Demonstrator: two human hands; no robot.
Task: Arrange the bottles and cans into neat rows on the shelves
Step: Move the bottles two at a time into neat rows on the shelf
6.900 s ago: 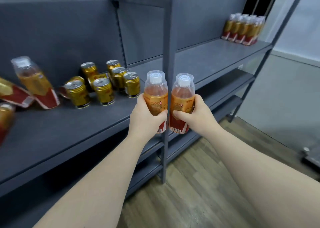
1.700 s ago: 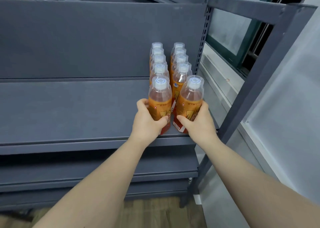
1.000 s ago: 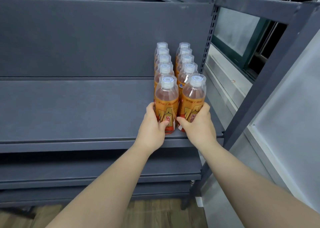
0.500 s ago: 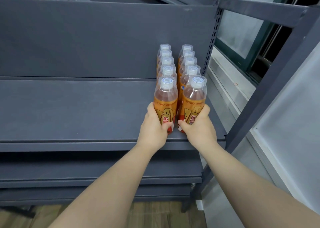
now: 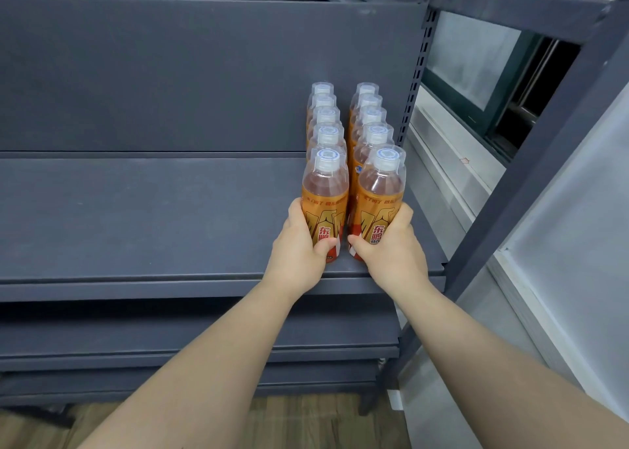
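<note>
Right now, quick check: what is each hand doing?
Left hand: grips the front bottle of the left row.
Right hand: grips the front bottle of the right row.

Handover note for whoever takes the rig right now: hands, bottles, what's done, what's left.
Left hand grips the left front bottle; right hand grips the right front bottle.
Both bottles are upright near the front edge of the shelf, at its right end, heading the left row and right row, five bottles each.
Done: two straight rows, front to back.
Left: release both bottles. No cans or loose bottles show in this view.
</note>
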